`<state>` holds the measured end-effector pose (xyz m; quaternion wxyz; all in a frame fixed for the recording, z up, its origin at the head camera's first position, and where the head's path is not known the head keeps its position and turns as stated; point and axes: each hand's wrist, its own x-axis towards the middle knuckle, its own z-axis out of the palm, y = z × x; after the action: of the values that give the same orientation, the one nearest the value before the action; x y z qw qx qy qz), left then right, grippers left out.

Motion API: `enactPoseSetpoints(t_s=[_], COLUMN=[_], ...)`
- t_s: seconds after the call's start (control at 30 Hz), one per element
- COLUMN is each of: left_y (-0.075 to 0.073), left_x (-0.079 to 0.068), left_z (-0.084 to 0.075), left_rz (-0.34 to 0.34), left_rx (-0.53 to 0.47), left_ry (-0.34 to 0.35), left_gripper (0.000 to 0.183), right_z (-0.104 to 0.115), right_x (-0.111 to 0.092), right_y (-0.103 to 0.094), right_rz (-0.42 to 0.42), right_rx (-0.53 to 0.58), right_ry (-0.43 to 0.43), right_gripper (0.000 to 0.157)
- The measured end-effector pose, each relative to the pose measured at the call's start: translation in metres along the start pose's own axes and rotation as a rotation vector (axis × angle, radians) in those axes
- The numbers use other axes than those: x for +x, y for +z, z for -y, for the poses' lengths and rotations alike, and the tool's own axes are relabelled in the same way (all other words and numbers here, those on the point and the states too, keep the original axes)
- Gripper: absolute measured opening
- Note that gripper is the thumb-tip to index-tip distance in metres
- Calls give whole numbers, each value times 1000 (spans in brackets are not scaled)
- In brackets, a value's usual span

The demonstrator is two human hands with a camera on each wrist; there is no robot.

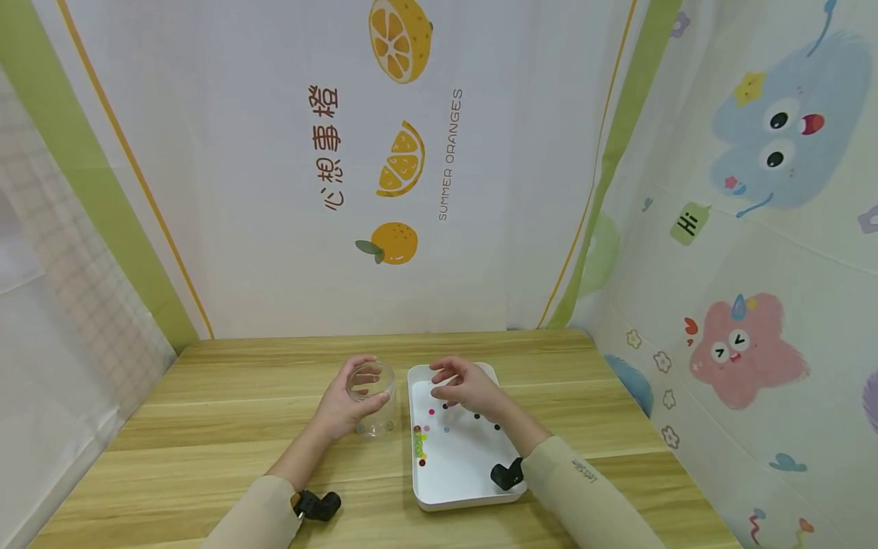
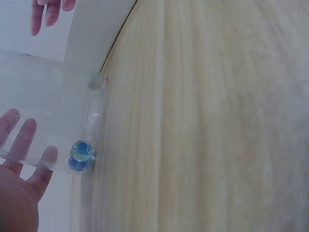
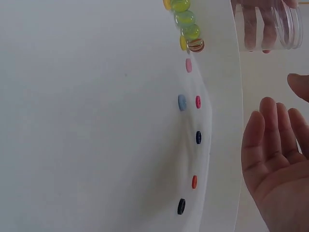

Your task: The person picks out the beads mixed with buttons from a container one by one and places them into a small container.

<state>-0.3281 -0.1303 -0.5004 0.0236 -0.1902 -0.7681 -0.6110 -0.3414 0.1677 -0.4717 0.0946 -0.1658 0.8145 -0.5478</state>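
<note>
A curtain (image 1: pixel 261 229) is backing the table (image 1: pixel 370 488). Left hand (image 1: pixel 341 406) is gripping a jar (image 1: pixel 375 419); relaxed, empty right hand (image 1: pixel 475 389) is partly hiding a tray (image 1: pixel 466 476).

I wear long cream sleeves. My left sleeve (image 1: pixel 255 517) is plain where it shows, its cuff ending short of a bare wrist and my bare left grip (image 1: pixel 350 402). My right sleeve (image 1: pixel 597 499) matches it in colour and carries small dark lettering (image 1: pixel 584 471) near the cuff, too small for me to read surely. A compact black camera sits at each cuff: the left camera (image 1: pixel 321 506) has a rounded end and a small brownish-orange patch beside it; the right camera (image 1: pixel 506 475) is stubby and dark all over. My right grip (image 1: pixel 473 389) is bare too.
</note>
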Motion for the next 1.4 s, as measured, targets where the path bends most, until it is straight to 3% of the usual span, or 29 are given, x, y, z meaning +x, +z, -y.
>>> enactPoseSetpoints(t_s=[0.63,1.07,1.4], left_y=[1,1,1], left_x=[2,2,1], left_z=[0,1,1], left_rz=[-18,-20,-11], left_rx=[16,7,12], left_ry=[-2,6,5], left_gripper=[75,74,76], right_z=[-1,-3,-10], right_x=[0,2,2], right_y=[14,25,30], right_rz=[204,274,272], right_rx=[-82,-156,-213], right_ry=[46,79,129], right_gripper=[29,18,11])
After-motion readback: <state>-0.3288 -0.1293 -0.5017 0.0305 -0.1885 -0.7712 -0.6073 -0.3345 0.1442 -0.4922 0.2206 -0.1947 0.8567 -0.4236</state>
